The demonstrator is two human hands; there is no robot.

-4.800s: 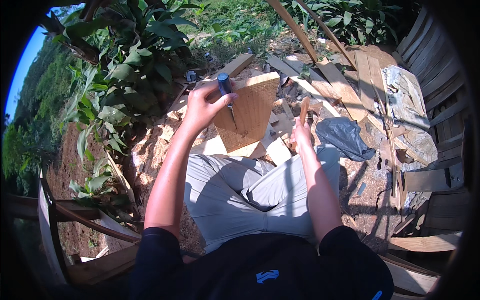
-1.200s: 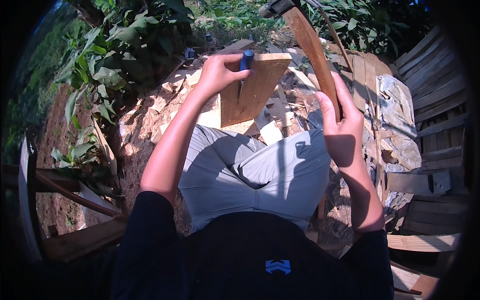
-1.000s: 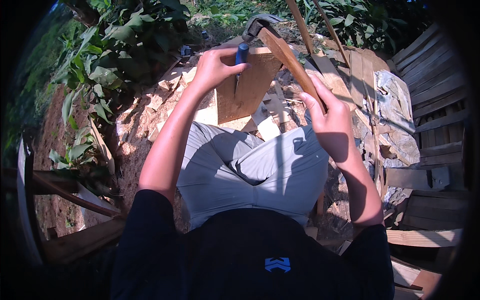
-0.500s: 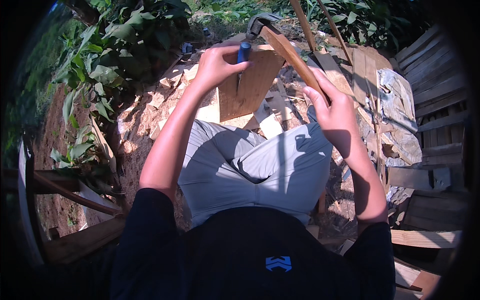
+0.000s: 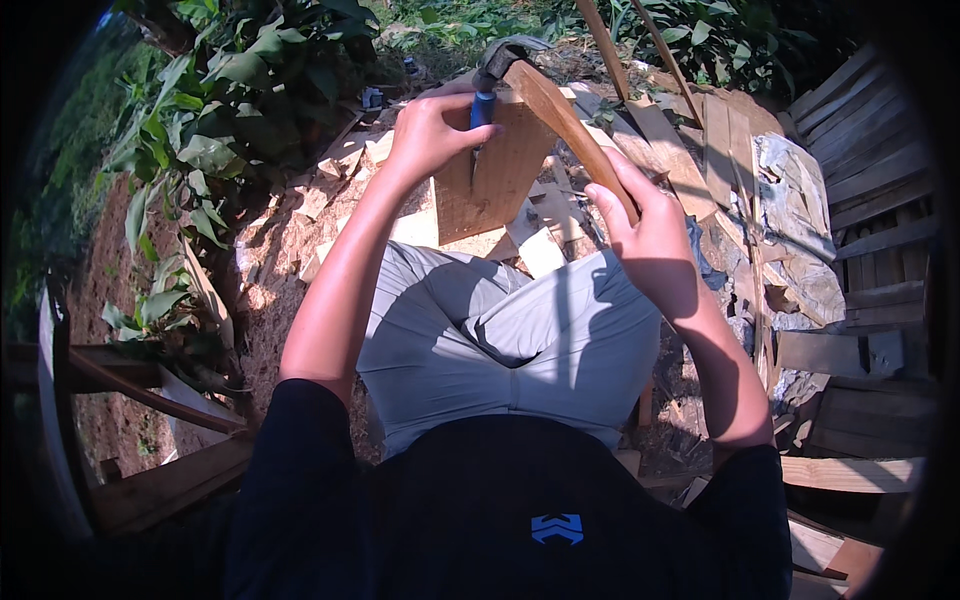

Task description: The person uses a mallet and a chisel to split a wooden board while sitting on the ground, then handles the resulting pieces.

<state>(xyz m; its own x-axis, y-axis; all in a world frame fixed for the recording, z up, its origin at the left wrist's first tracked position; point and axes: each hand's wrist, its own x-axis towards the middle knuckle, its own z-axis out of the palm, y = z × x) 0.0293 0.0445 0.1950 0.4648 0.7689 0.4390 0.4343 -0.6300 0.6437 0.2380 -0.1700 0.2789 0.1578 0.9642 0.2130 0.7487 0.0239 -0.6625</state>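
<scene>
My left hand (image 5: 432,135) is closed around the blue handle of a chisel (image 5: 482,112), which stands nearly upright. The chisel's metal blade points down at the face of a wooden board (image 5: 500,190) in front of my knees; whether its tip is sunk in cannot be made out. My right hand (image 5: 652,225) grips the wooden handle of a claw hammer (image 5: 568,120), thumb laid along it. The hammer's dark head is at the top of the chisel handle, touching it or very close.
Wood shavings and offcuts (image 5: 545,250) cover the ground around the board. Leafy plants (image 5: 240,90) grow at the far left. To the right are long planks (image 5: 665,160), a crumpled silvery sheet (image 5: 795,200) and a slatted wooden wall (image 5: 890,170).
The hammer has come down and slightly left, its head now at the top of the chisel handle. My right hand has shifted with it; my left hand stays nearly in place.
</scene>
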